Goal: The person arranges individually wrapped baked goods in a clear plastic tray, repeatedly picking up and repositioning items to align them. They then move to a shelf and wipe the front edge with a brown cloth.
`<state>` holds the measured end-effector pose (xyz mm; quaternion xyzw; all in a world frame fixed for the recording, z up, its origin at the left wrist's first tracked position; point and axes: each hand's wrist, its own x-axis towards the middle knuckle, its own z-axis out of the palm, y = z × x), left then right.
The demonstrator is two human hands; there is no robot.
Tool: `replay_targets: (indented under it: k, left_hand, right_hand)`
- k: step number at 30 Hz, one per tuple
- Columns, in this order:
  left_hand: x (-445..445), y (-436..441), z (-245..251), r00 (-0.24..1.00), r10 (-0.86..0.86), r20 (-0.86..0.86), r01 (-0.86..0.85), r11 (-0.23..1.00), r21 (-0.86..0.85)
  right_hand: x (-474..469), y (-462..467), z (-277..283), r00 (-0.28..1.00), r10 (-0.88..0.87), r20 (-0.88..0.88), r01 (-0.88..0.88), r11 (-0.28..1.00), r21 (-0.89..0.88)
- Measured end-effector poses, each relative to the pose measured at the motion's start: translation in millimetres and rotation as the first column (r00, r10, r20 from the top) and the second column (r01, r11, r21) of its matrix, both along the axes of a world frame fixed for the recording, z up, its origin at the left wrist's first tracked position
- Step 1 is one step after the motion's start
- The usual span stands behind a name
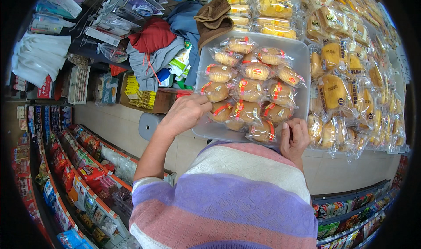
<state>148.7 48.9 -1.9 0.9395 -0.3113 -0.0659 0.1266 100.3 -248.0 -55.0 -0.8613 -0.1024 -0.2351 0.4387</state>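
Observation:
A translucent plastic bin (300,74) sits in front of me, holding several round brown bread buns (250,89) in clear wrappers with red-and-yellow labels. At the bin's left side, my left hand (190,112) has its fingers bent down beside a wrapped bun (215,91). Its fingertips are partly hidden, so a grip on the wrapper or the rim cannot be made out. My right hand (294,135) is curled at the near right corner, thumb against the fingers, close to another wrapped bun (262,130). Whether anything is pinched there is unclear.
Wrapped yellow breads (334,89) are heaped to the right, and more packs (274,7) stand behind the bin. A brown cloth (213,20) hangs at its far left corner. Left are clothes (154,35), a carton (126,101), a grey stool (148,126) and snack shelves (95,170).

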Motion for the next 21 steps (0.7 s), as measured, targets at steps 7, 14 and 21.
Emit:
replay_targets:
  k: [7, 14, 21]
  left_hand:
    - [-3, -1, 4, 0.998, 0.057, -0.042, -0.054, 0.996, 0.068]
    - [-5, -4, 7, 0.995, 0.084, -0.058, -0.081, 0.995, 0.061]
    - [-6, -6, 12, 0.992, 0.092, -0.088, -0.086, 0.994, 0.061]
  right_hand:
    - [-1, 0, 0, 1.0, -0.005, -0.025, 0.005, 1.0, -0.003]
    - [-1, 0, 1, 1.0, -0.003, -0.025, 0.004, 1.0, 0.022]
    - [-2, 1, 2, 1.0, -0.007, -0.012, 0.007, 1.0, 0.022]
